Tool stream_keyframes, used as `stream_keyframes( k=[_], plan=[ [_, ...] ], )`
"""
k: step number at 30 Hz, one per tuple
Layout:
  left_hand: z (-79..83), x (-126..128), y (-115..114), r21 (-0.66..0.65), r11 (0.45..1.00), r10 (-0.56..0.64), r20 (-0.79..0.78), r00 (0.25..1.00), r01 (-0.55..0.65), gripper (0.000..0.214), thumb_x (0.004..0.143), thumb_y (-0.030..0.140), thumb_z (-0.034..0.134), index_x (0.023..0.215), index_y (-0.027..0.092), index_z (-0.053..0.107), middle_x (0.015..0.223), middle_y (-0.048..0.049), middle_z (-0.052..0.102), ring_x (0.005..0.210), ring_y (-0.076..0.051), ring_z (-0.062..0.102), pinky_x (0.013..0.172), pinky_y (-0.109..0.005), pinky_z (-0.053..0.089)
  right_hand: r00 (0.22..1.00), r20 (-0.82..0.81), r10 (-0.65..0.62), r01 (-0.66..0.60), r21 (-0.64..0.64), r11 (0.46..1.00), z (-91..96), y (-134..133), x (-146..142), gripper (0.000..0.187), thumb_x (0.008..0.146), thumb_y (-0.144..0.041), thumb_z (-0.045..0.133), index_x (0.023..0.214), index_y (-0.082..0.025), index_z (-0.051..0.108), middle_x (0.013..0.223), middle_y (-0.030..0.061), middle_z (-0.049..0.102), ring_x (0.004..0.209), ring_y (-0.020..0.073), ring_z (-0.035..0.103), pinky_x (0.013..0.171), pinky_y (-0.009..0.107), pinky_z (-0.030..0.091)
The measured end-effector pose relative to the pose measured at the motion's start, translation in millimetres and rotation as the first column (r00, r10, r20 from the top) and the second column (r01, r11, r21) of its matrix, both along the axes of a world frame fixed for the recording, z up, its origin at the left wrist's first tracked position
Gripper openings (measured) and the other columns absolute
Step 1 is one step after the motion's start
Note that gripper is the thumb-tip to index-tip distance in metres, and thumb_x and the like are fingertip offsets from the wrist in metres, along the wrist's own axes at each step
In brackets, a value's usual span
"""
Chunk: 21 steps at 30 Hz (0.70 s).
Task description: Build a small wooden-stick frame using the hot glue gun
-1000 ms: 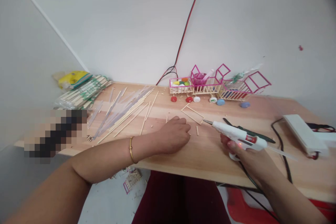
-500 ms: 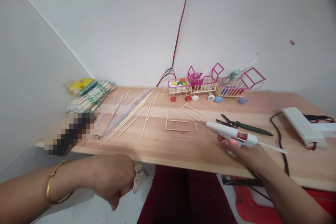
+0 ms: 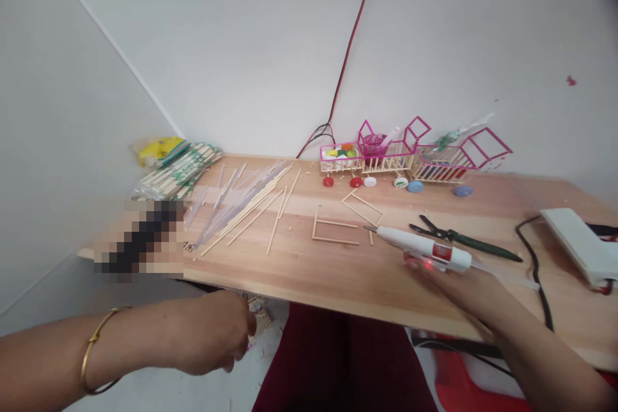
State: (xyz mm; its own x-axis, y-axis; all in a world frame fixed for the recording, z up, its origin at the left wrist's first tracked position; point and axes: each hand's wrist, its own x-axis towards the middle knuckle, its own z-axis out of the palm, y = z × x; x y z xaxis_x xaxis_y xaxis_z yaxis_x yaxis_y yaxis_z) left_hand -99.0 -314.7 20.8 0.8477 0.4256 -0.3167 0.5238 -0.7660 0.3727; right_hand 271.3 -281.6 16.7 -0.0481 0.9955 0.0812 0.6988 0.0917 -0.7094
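Observation:
My right hand (image 3: 449,283) is wrapped round a white hot glue gun (image 3: 410,243), with a glue stick coming out of its back and a red light glowing near the grip. Its nozzle points left, just above a short stick (image 3: 371,238). Beside the tip lies a three-sided stick frame (image 3: 335,241), and behind that a four-sided stick frame (image 3: 360,213). My left hand (image 3: 212,331), below the table's front edge, has its fingers curled closed; whatever they hold, if anything, is hidden.
Loose thin sticks (image 3: 251,206) and clear glue sticks lie left of centre. Packed sticks (image 3: 186,170) are at the back left. Small stick carts (image 3: 386,159) with bottle-cap wheels line the wall. Dark-handled pliers (image 3: 483,245) and a white power strip (image 3: 574,244) lie right.
The view has shifted, so the table things sit slightly to the right. My left hand has turned a little, its fingers still curled. The glue gun stays in my right hand, its nozzle near the short stick.

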Motion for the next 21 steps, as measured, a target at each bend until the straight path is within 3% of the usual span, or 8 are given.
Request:
stream_keyframes(
  k=[1, 3, 5, 7, 9, 11, 14, 21],
  plan=[
    [7.2, 5, 4, -0.072, 0.995, -0.065, -0.005, 0.998, 0.065, 0.01, 0.071, 0.018, 0.062, 0.077, 0.022, 0.069, 0.073, -0.001, 0.068, 0.067, -0.013, 0.059, 0.055, -0.022, 0.035, 1.0, -0.007, 0.01, -0.01, 0.01, 1.0, -0.2, 0, -1, 0.023, 0.068, -0.042, 0.059, 0.075, -0.022, 0.067, 0.072, 0.0021, 0.07, 0.064, 0.023, 0.065, 0.052, 0.028, 0.051],
    [21.1, 17, 17, -0.095, 0.995, 0.011, 0.026, 1.0, -0.008, 0.015, 0.079, 0.018, 0.053, 0.085, 0.022, 0.066, 0.075, 0.0008, 0.067, 0.067, -0.011, 0.058, 0.057, -0.019, 0.036, 1.0, -0.017, 0.024, -0.024, 0.03, 0.999, -1.5, 1, -3, 0.022, 0.068, -0.042, 0.059, 0.074, -0.022, 0.066, 0.071, 0.0024, 0.07, 0.063, 0.0223, 0.064, 0.051, 0.028, 0.05],
    [27.4, 29, 37, 0.037, 0.988, 0.148, 0.077, 0.986, -0.151, 0.017, 0.083, 0.021, 0.047, 0.078, 0.02, 0.064, 0.074, 0.0003, 0.064, 0.067, -0.01, 0.056, 0.059, -0.02, 0.037, 0.999, -0.013, 0.042, -0.042, 0.035, 0.999, -3.7, 1, -3, 0.022, 0.069, -0.042, 0.06, 0.076, -0.022, 0.065, 0.07, 0.0021, 0.07, 0.061, 0.0212, 0.064, 0.051, 0.027, 0.05],
    [23.1, 39, 61, 0.239, 0.918, 0.291, 0.137, 0.947, -0.316, 0.022, 0.085, 0.024, 0.043, 0.076, 0.018, 0.062, 0.077, -0.0017, 0.062, 0.069, -0.012, 0.055, 0.062, -0.022, 0.037, 0.998, 0.005, 0.058, -0.058, 0.022, 0.998, -6.1, 1, -2, 0.023, 0.069, -0.042, 0.061, 0.079, -0.021, 0.064, 0.068, 0.0014, 0.069, 0.059, 0.0199, 0.063, 0.05, 0.026, 0.049],
    [11.6, 45, 84, 0.365, 0.852, 0.344, 0.152, 0.927, -0.376, 0.024, 0.085, 0.029, 0.043, 0.075, 0.016, 0.061, 0.079, -0.0043, 0.062, 0.073, -0.014, 0.055, 0.067, -0.025, 0.039, 0.998, 0.009, 0.061, -0.061, 0.014, 0.998, -7.7, 1, 0, 0.025, 0.069, -0.043, 0.062, 0.081, -0.021, 0.064, 0.068, 0.0008, 0.069, 0.058, 0.0192, 0.063, 0.049, 0.026, 0.049],
    [-0.7, 49, 101, 0.447, 0.805, 0.37, 0.133, 0.919, -0.389, 0.023, 0.083, 0.03, 0.044, 0.076, 0.016, 0.061, 0.08, -0.0065, 0.062, 0.077, -0.017, 0.056, 0.069, -0.027, 0.04, 0.999, -0.007, 0.044, -0.044, 0.014, 0.999, -8.4, 0, 2, 0.025, 0.069, -0.042, 0.062, 0.082, -0.021, 0.063, 0.069, 0.0007, 0.069, 0.059, 0.019, 0.063, 0.05, 0.026, 0.05],
    [-12.2, 54, 114, 0.494, 0.786, 0.387, 0.074, 0.919, -0.371, 0.023, 0.081, 0.027, 0.042, 0.075, 0.015, 0.062, 0.08, -0.0085, 0.063, 0.077, -0.018, 0.057, 0.068, -0.028, 0.041, 1.0, -0.016, 0.005, -0.005, -0.003, 1.0, -9.4, -2, 7, 0.026, 0.069, -0.042, 0.062, 0.084, -0.021, 0.063, 0.073, 0.0012, 0.07, 0.062, 0.0195, 0.064, 0.053, 0.026, 0.051],
    [-10.1, 56, 120, 0.488, 0.794, 0.418, -0.007, 0.908, -0.362, 0.02, 0.075, 0.019, 0.043, 0.073, 0.016, 0.062, 0.075, -0.0072, 0.065, 0.067, -0.017, 0.057, 0.059, -0.026, 0.038, 0.993, -0.064, -0.095, 0.093, -0.039, 0.995, -14.1, 1, 8, 0.038, 0.064, -0.051, 0.063, 0.086, -0.019, 0.064, 0.081, 0.0053, 0.071, 0.072, 0.0245, 0.065, 0.056, 0.029, 0.052]
  ],
)
